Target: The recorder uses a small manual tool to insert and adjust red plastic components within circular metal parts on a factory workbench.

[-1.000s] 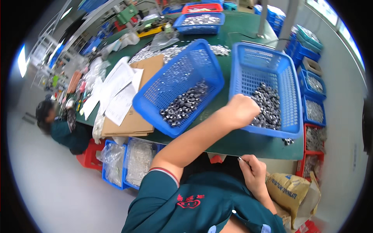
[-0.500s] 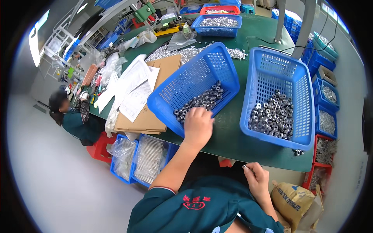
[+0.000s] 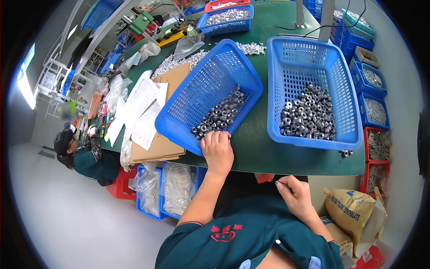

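Dark shiny metal nuts (image 3: 220, 110) lie heaped along the near right side of the tilted-looking blue perforated basket (image 3: 179, 119). My left hand (image 3: 218, 153) is at that basket's near rim, its fingers curled over beside the nuts. The fingertips are mostly hidden, so what they grip does not show. Lower down, in front of my body and off the table, my right hand (image 3: 295, 196) is closed in a pinch between thumb and forefinger. Something small may be in it, too little to name. A second blue basket (image 3: 348, 96), on the right, holds more metal nuts (image 3: 309, 114).
Papers (image 3: 145, 123) and flat cardboard (image 3: 172, 143) lie left of the baskets on the green table (image 3: 251, 157). Behind are loose silvery parts (image 3: 251, 48) and a filled blue basket (image 3: 224, 27). A co-worker (image 3: 83, 154) sits left. Crates (image 3: 376, 110) and a sack (image 3: 351, 210) stand right.
The whole view has shifted, with the baskets now farther left and higher. My left hand has drawn back from among the nuts to the near rim. My right hand keeps its pinch.
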Available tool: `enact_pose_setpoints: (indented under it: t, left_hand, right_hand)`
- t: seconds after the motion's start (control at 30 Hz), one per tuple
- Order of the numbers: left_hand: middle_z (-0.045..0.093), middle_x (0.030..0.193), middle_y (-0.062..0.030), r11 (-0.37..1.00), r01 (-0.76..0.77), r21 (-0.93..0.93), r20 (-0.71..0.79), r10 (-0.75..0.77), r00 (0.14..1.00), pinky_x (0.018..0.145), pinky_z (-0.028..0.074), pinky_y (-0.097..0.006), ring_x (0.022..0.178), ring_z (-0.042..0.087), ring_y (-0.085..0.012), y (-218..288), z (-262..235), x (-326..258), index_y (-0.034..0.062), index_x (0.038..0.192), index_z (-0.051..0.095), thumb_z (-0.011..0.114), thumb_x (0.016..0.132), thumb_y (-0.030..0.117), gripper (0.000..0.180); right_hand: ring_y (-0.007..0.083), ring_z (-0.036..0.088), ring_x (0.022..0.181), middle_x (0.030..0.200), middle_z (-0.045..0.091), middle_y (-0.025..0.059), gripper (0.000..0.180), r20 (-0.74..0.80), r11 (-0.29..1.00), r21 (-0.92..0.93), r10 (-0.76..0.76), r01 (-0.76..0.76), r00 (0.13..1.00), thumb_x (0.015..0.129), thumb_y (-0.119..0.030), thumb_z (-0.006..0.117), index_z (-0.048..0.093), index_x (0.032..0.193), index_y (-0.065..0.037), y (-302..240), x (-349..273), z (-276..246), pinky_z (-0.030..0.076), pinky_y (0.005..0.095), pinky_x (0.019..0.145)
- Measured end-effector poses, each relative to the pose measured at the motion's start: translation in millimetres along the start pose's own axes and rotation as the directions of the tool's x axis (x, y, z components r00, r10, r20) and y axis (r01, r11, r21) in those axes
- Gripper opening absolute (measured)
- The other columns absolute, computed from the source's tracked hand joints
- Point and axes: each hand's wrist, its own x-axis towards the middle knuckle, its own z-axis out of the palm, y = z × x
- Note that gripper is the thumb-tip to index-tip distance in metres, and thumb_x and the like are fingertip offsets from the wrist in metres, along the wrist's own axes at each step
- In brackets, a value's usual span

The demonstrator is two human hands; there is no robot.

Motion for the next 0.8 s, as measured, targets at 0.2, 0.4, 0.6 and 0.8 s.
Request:
enact_pose_setpoints:
  t: [0.2, 0.4, 0.6, 0.8]
  left_hand:
    - [0.063, 0.098, -0.0081, 0.960, 0.032, -0.278, -0.074, -0.055, 0.996, 0.085, 0.044, -0.040, 0.098, 0.058, -0.0273, 4, 2, 1, 0.0078, 0.093, 0.060, 0.071, 0.077, 0.003, 0.020]
    - [0.058, 0.113, -0.0130, -0.092, 0.369, -0.925, 0.370, 0.014, 0.929, 0.082, 0.050, -0.027, 0.089, 0.061, -0.0136, 22, -39, -22, 0.0018, 0.107, 0.053, 0.058, 0.091, -0.007, 0.019]
    - [0.053, 0.109, -0.0059, -0.117, 0.398, -0.910, 0.363, 0.241, 0.900, 0.083, 0.047, -0.024, 0.093, 0.055, -0.0104, 39, -49, -40, 0.0021, 0.107, 0.055, 0.064, 0.090, -0.005, 0.021]
    - [0.055, 0.107, -0.0051, -0.151, 0.503, -0.851, 0.447, 0.296, 0.844, 0.080, 0.048, -0.024, 0.091, 0.056, -0.0103, 42, -52, -48, 0.0017, 0.103, 0.057, 0.065, 0.088, -0.005, 0.018]
  right_hand:
    - [0.0231, 0.061, 0.054, 0.067, 0.062, 0.0118, 0.006, 0.001, 1.000, -0.015, -0.012, 0.012, 1.000, 0.086, -0.004, 0.069, 0.064, 0.088, -0.001, -5, 2, 2, 0.046, 0.0302, 0.052]
    - [0.0258, 0.061, 0.054, 0.064, 0.059, 0.0104, 0.008, -0.043, 0.984, -0.035, -0.173, 0.172, 0.984, 0.086, -0.003, 0.066, 0.061, 0.092, -0.001, -15, 14, 2, 0.046, 0.0334, 0.051]
    - [0.0292, 0.061, 0.055, 0.062, 0.058, 0.0113, 0.009, -0.002, 0.958, -0.087, -0.276, 0.275, 0.961, 0.085, -0.003, 0.066, 0.058, 0.086, -0.003, -24, 26, 10, 0.046, 0.0374, 0.049]
    - [0.0300, 0.061, 0.055, 0.062, 0.058, 0.0119, 0.009, 0.034, 0.954, -0.107, -0.277, 0.279, 0.960, 0.085, -0.003, 0.067, 0.057, 0.085, -0.003, -26, 21, 14, 0.046, 0.0379, 0.050]
